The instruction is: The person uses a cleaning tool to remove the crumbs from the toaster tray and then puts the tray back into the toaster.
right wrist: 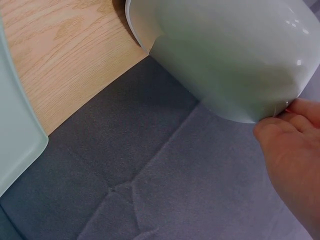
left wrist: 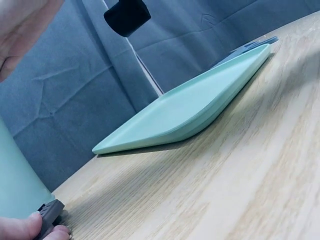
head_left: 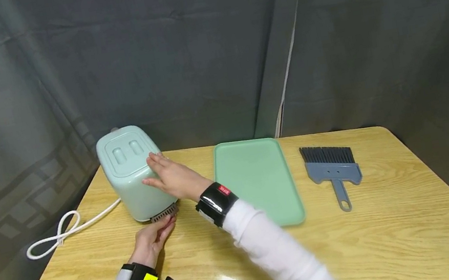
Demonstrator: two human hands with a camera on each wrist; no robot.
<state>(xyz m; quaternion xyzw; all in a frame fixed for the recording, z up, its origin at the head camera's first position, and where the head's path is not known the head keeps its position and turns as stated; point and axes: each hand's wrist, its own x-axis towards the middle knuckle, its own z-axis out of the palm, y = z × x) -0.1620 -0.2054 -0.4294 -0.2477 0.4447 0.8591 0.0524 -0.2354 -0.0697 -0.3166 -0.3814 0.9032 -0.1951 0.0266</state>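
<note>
A pale mint toaster [head_left: 139, 189] with a lid on top stands at the table's left. At the foot of its near side, a dark grey slotted crumb tray [head_left: 164, 213] shows. My left hand [head_left: 152, 239] pinches the outer edge of this tray between thumb and fingers; the left wrist view shows the thumb on the crumb tray [left wrist: 50, 213] close above the wood. Higher up, my right hand [head_left: 177, 175] rests on the toaster's right side with its fingers extended toward the lid. In the right wrist view its fingertips touch the toaster [right wrist: 235, 65] near the upper edge.
A flat green tray [head_left: 253, 179] lies to the right of the toaster. Farther right is a blue-grey hand brush [head_left: 333, 172] with dark bristles. A looped white cord [head_left: 70, 229] runs off the toaster's left side past the table edge. Grey curtains [head_left: 175, 59] hang behind.
</note>
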